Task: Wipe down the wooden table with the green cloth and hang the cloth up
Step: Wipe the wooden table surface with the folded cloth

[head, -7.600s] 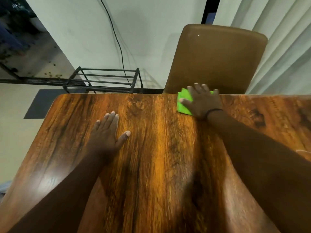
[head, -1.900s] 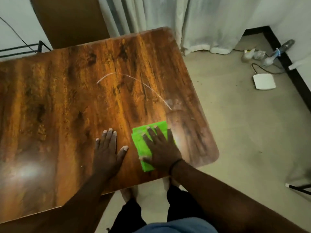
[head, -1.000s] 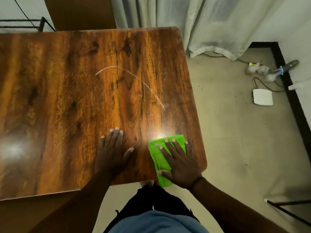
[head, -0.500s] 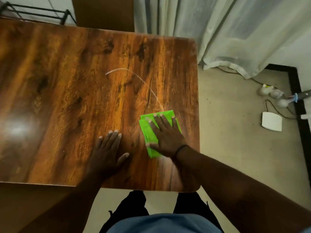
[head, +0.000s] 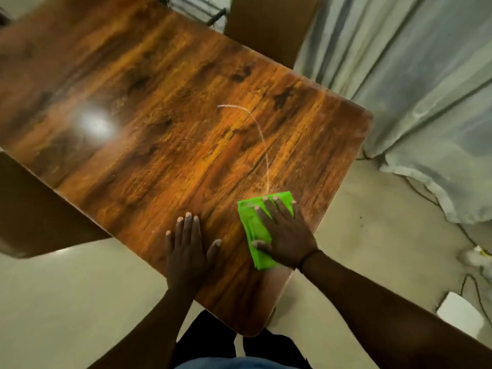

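Observation:
The wooden table (head: 165, 123) runs diagonally across the view, glossy with a light reflection at the left. A folded green cloth (head: 254, 230) lies flat near the table's right edge, close to the near corner. My right hand (head: 285, 233) presses down on the cloth with fingers spread, covering most of it. My left hand (head: 187, 246) rests flat on the bare wood just left of the cloth, fingers apart, holding nothing. A thin whitish curved streak (head: 259, 131) runs across the wood to the cloth's far edge.
A brown chair back (head: 269, 25) stands at the table's far side, with a black metal rack (head: 213, 16) beside it. Pale curtains (head: 415, 89) hang at the right. Cables and a white box (head: 459, 318) lie on the floor at the right.
The view has tilted, so the table now lies diagonally. My right hand has slid the cloth back toward the table's near right edge. My left hand stays flat beside it.

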